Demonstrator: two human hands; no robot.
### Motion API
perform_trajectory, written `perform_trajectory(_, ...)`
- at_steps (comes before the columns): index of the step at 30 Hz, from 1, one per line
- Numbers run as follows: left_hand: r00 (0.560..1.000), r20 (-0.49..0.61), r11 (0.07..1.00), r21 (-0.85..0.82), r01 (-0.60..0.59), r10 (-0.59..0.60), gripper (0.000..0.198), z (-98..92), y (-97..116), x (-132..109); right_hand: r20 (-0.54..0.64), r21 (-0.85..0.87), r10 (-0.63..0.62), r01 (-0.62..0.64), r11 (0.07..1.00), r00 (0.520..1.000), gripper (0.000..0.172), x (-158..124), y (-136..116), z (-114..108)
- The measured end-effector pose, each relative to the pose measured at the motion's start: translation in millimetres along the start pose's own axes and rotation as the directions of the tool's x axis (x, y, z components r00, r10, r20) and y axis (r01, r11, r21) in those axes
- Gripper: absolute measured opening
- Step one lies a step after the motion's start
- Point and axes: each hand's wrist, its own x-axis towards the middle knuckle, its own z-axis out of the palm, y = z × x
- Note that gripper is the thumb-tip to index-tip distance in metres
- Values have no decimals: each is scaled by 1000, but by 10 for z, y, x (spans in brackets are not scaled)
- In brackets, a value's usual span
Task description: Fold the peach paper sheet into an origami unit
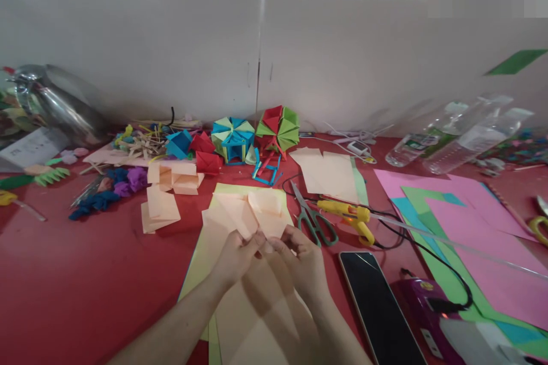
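L hand (242, 252) & R hand (302, 254) both pinch the folded paper (268, 205) at its near side (neither's nearer), w/ it lying just beyond them toward the bench's (85, 274) far edge, long axis approx. L-R, over the paper stack (240, 325).

Steel jug (64, 105) at left; clear bottles (468, 145) at right by pale partition (149, 40); phone (381, 308) flat on red tabletop (85, 285).

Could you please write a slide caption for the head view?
Left hand and right hand hold folded peach paper above stacked sheets, near scissors and a glue gun.
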Motion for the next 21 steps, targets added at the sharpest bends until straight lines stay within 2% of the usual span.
perform_trajectory(5,995,85,998,6,-60,59,38,28,38,-59,-10,-63,-12,11,998,1000,17,-19,-18,9)
perform_trajectory(11,998,10,998,9,-60,60,39,23,6,-56,109,-78,-41,49,996,993,15,-17,22,19)
perform_trajectory(15,999,2,999,-10,-41,41,33,36,10,-54,133,-68,-43,52,996,990,14,-17,64,24)
perform_trajectory(17,999,26,999,-27,-26,27,30,38,39,-58,149,-50,-35,43,998,988,19,-16,85,25)
perform_trajectory(19,999,47,999,-38,-6,8,29,28,75,-56,164,-21,-29,33,999,986,34,-12,100,15)
perform_trajectory(21,998,57,999,-31,8,-6,28,6,107,-48,117,17,-42,40,999,992,49,-4,107,-12)
